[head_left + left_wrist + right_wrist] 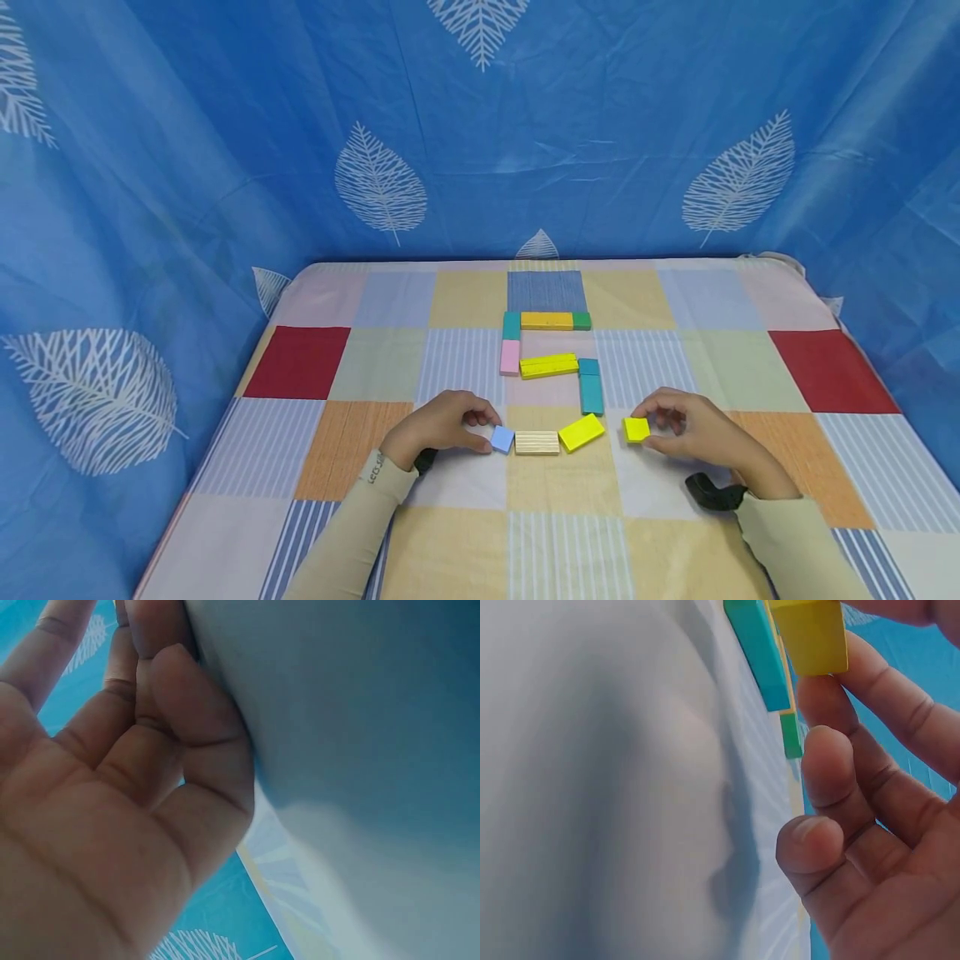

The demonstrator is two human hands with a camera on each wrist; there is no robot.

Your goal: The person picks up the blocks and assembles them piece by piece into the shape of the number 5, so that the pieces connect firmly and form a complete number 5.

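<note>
My left hand (pixel 447 423) pinches a small blue block (pixel 502 439) between thumb and index finger, right at the left end of a pale wooden ridged block (pixel 537 442). In the left wrist view the curled fingers (pixel 210 769) show, but the blue block is hidden. My right hand (pixel 697 425) holds a yellow block (pixel 636 430) by thumb and fingertips, to the right of the row. The right wrist view shows this yellow block (pixel 810 637) at the fingertips. A tilted yellow block (pixel 581 433) lies at the right end of the pale one.
Farther back, teal blocks (pixel 591 387), yellow strips (pixel 549 366), a pink block (pixel 510 357), an orange block (pixel 547 321) and a green block (pixel 581 321) continue the winding line. A patchwork cloth (pixel 450 542) covers the table; blue leaf-print curtains (pixel 600 125) stand behind and beside it.
</note>
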